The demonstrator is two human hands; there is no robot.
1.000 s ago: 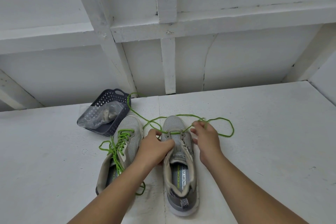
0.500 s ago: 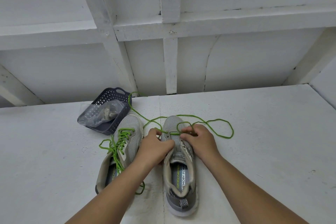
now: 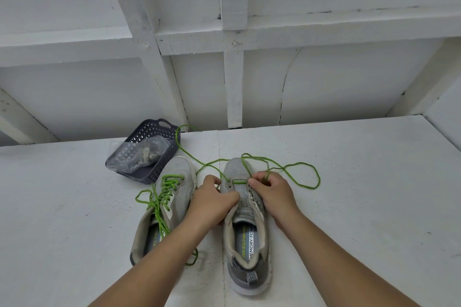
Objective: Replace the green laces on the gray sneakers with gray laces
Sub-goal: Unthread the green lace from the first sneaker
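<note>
You're steadying the right sneaker (image 3: pixel 245 219) mid-bench, left hand (image 3: pixel 212 200) gripping its side, right hand (image 3: pixel 270 190) pinching the green lace (image 3: pixel 294 169).

2 bare forearms enter from the bottom edge, no sleeves showing on either. The left hand (image 3: pixel 212 200) and right hand (image 3: pixel 273 192) wear no gloves, rings, watch or bands; fingernails look short and unpainted.

Both hands (image 3: pixel 212 200) (image 3: pixel 273 193) forward, fingers curled

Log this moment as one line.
right sneaker: green lace nearly out | right hand: pinching lace | left hand: steadying sneaker
</note>
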